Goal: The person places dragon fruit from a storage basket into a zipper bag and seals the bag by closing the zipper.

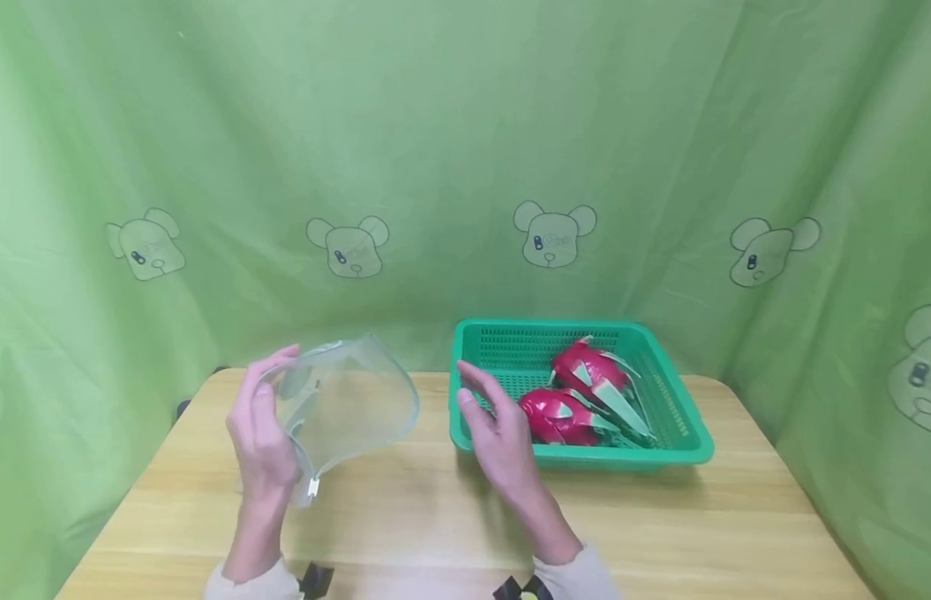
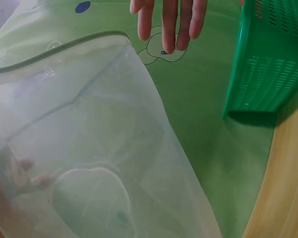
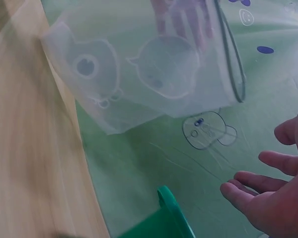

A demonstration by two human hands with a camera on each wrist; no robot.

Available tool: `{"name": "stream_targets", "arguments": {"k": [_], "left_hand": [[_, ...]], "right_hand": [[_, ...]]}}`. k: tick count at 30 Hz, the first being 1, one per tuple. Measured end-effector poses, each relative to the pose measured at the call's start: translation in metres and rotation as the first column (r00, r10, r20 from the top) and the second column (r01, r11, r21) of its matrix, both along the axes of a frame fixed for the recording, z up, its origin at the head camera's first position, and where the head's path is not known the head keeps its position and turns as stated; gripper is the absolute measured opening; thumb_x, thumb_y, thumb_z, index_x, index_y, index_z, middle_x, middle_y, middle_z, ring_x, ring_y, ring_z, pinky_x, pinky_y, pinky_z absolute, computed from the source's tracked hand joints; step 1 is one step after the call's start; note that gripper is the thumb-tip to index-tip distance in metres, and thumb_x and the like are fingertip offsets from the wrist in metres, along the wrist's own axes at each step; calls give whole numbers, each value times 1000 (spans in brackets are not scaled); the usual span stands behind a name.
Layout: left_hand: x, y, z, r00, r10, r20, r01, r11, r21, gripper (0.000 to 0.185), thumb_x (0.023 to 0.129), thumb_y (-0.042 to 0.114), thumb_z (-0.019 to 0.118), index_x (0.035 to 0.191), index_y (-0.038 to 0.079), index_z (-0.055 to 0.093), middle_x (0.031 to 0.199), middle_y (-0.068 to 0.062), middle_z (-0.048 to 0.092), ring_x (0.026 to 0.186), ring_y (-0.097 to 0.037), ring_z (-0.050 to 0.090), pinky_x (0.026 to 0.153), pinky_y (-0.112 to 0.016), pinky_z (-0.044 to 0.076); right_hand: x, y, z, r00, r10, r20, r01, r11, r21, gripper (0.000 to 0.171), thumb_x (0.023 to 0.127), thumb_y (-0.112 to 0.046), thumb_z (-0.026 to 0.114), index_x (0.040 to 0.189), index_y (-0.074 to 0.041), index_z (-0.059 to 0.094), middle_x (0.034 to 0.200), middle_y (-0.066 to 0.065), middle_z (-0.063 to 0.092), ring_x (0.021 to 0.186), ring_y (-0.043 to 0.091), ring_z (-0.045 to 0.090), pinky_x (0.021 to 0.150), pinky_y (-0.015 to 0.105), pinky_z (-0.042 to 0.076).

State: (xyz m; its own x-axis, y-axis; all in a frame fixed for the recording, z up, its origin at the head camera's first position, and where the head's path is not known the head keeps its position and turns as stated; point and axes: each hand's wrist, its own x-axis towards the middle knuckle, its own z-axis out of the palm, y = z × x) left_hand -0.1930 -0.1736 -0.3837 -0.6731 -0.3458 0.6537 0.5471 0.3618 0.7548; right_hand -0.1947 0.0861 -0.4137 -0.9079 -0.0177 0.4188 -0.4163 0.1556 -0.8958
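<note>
My left hand [image 1: 266, 433] holds a translucent zip pouch [image 1: 352, 408] upright over the left part of the table, its mouth spread and a white slider at the lower corner. Through the pouch in the right wrist view, the left fingers [image 3: 186, 22] show as blurred shapes. Pale cartoon shapes are printed on its side. My right hand [image 1: 503, 433] is empty, fingers loosely extended, overlapping the left rim of a green basket [image 1: 690, 454] in the head view. Two red dragon fruits [image 1: 561, 417] with pale green scales lie inside the basket.
A light wooden table [image 1: 405, 533] carries the basket on its right side. Behind and at both sides hangs a green curtain [image 1: 450, 125] printed with bear faces, close to the table's far edge.
</note>
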Motion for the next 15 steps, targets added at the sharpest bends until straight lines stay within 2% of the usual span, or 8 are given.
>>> {"name": "stream_targets", "arguments": {"k": [6, 15], "left_hand": [[-3, 1, 1, 999, -31, 24, 32, 999, -24, 45, 103, 12, 26, 116, 0, 68, 129, -4, 70, 131, -21, 55, 110, -33, 40], [-4, 2, 0, 998, -52, 30, 54, 998, -38, 45, 103, 13, 27, 116, -3, 67, 129, -7, 69, 130, -23, 56, 110, -33, 40]], "right_hand": [[0, 19, 5, 999, -45, 4, 45, 998, 40, 42, 106, -22, 59, 147, -19, 55, 148, 0, 56, 138, 17, 51, 108, 32, 46], [-2, 54, 16, 995, -100, -5, 99, 977, 189, 44, 105, -23, 61, 148, -21, 55, 147, 1, 56, 135, 23, 54, 107, 43, 49]]}}
